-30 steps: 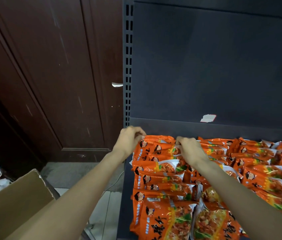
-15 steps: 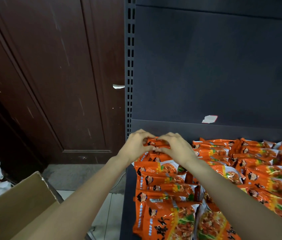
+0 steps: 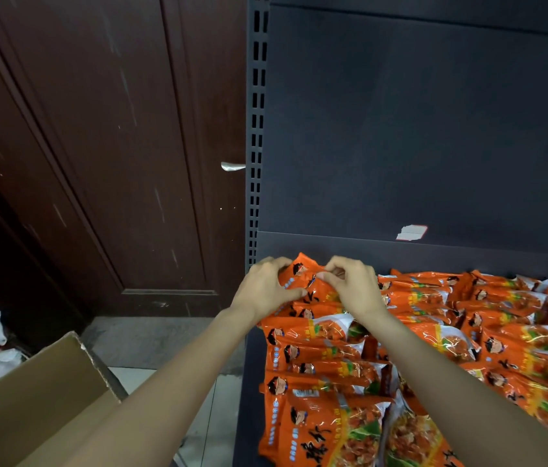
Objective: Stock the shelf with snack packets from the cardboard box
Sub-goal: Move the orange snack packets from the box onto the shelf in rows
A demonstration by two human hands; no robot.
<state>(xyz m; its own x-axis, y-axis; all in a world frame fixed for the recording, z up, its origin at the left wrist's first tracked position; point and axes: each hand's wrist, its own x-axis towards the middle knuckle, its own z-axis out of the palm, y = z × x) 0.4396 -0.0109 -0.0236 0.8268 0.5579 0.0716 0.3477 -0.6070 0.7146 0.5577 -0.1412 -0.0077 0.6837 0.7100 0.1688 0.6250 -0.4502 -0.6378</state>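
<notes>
1. A big dark grey metal shelf [image 3: 400, 244] fills the right side. Its flat back panel stands tall behind it.
2. A dark brown wooden door [image 3: 104, 146] stands on the left, with a small silver handle [image 3: 233, 166] near the shelf post.
3. An open brown cardboard box [image 3: 30, 399] sits near, at the bottom left, beside the shelf.
4. Many shiny orange snack packets [image 3: 451, 342] lie in rows on the shelf, overlapping from near to far.
5. The left hand [image 3: 265, 291] and the right hand [image 3: 353, 288] are close together at the far left corner of the shelf.
6. Both hands pinch the top edge of one orange snack packet [image 3: 306, 278] with fingers and thumbs. It stands tilted at the far end of the left row, touching the packets below it.
7. A small torn white sticker [image 3: 412, 232] is stuck on the back panel, to the right of the hands.
</notes>
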